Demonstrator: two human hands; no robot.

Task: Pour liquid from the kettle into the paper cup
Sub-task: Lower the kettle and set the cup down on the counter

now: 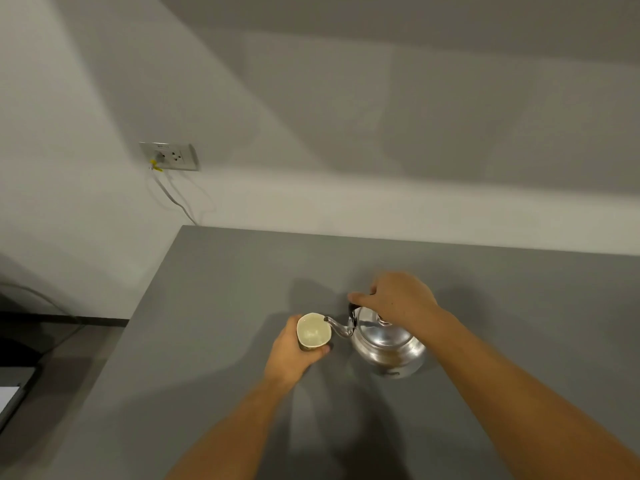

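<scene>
My left grip (294, 355) wraps the paper cup (313, 330) near the middle of the grey bench (214, 306); my right grip (398, 299) clasps the kettle (384, 341) handle. The kettle sits at the cup's three o'clock; its spout tip touches the rim.

A grey worktop (214, 341) fills the lower part of the view, its far edge meeting a pale wall (346, 133) and its left edge running down toward the near left. On the wall beyond the worktop's far left corner sits a wall socket (169, 156) with a yellow-tagged plug, and a thin cable (173, 199) hangs from it toward that corner. Past the left edge, a dark surface (20, 341) lies lower, blurred.
</scene>
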